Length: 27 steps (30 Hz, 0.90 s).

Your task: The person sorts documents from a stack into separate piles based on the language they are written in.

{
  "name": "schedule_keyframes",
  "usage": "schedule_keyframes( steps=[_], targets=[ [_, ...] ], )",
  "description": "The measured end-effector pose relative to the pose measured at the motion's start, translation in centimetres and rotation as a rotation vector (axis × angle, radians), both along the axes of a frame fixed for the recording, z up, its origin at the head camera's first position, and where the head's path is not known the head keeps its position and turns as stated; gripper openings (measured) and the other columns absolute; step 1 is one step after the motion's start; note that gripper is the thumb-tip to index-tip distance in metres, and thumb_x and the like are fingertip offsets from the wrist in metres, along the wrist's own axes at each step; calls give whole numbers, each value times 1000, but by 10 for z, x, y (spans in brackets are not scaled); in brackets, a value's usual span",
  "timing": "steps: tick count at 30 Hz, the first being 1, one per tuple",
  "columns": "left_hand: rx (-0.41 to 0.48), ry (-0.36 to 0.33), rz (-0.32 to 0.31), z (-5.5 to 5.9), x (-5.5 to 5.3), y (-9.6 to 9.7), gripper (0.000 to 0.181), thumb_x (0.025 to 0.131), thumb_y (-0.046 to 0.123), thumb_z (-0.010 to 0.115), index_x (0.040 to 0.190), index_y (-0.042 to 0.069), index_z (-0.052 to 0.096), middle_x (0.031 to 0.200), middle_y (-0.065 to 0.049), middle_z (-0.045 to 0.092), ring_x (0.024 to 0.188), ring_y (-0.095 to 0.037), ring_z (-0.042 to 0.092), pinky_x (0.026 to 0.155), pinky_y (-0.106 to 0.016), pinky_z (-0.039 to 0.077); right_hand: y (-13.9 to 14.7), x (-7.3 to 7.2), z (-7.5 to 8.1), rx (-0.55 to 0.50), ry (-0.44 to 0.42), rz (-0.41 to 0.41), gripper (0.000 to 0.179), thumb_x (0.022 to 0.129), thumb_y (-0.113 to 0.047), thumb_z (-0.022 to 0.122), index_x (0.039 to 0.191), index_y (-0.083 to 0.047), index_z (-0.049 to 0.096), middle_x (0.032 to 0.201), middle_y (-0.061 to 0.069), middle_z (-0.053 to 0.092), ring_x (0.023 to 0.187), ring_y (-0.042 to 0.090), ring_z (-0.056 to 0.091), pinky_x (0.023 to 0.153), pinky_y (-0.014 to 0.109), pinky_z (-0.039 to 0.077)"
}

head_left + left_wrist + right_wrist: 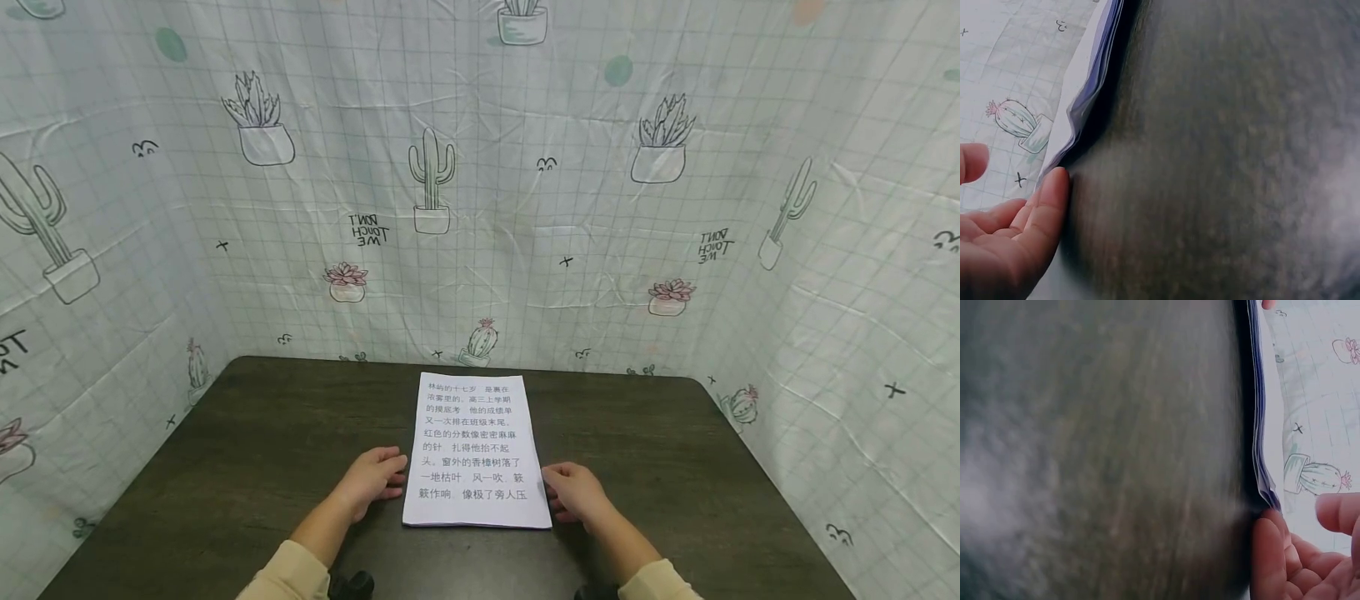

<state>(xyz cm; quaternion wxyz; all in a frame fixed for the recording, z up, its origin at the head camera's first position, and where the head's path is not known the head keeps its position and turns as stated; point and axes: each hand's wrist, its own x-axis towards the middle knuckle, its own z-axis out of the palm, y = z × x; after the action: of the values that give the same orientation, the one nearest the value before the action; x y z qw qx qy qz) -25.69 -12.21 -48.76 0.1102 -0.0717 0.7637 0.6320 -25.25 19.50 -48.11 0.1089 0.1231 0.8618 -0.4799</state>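
Two hands flank a printed paper stack, and we see them touching its long sides.

We find the paper stack [472,450] lying flat on the dark surface [225,467], print facing up, near its far edge. Our left hand [371,479] and right hand [576,492] sit at opposite edges; in the wrist views we see their fingers [1054,194] loosely extended against the slightly buckled sheets, thumbs standing wide of them. Behind, we have a cactus-print cloth [510,200].
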Motion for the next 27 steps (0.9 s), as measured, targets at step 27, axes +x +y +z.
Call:
schedule_keyframes(
  steps=[27],
  targets=[
    [-165, 106, 64, -13, -1, 15, 31, 77, -3, 74, 105, -10, 64, 78, -11, 66, 64, -13, 60, 57, -26, 55, -10, 5, -7, 53, 36, 8, 27, 86, -9, 65, 108, 6, 63, 90, 17, 64, 70, 22, 63, 54, 34, 55]
  ],
)
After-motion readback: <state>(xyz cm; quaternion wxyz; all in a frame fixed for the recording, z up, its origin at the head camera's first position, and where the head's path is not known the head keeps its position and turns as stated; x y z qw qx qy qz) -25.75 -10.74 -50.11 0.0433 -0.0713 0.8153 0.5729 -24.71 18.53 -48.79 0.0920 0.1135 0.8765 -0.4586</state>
